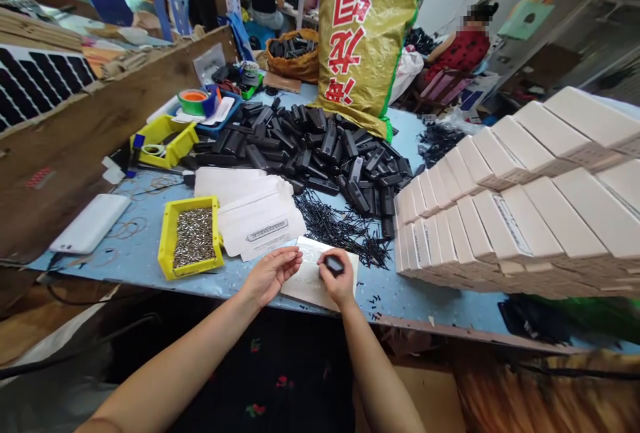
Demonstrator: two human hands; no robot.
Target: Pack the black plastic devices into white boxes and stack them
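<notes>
My right hand (341, 285) is closed round a small black plastic piece (334, 263), one end of it facing up; its exact kind is hard to make out. To its left, my left hand (274, 273) has thumb and fingertips pinched together, and whatever lies between them is too small to name. Both hands are above a white box or pad (306, 286) at the table's front edge. Thin black sticks (335, 223) lie in a loose heap just beyond. A yellow bin (165, 240) of small metal parts (194, 233) stands left of my hands.
Black plastic cases (300, 140) are piled across the table, before a large gold sack (365, 33). Stacked white boxes (520, 213) wall off the right side. Printed white sheets (250, 206), a white phone-like device (91, 223) and a yellow tray (175, 143) are leftward. A person (463, 50) sits behind.
</notes>
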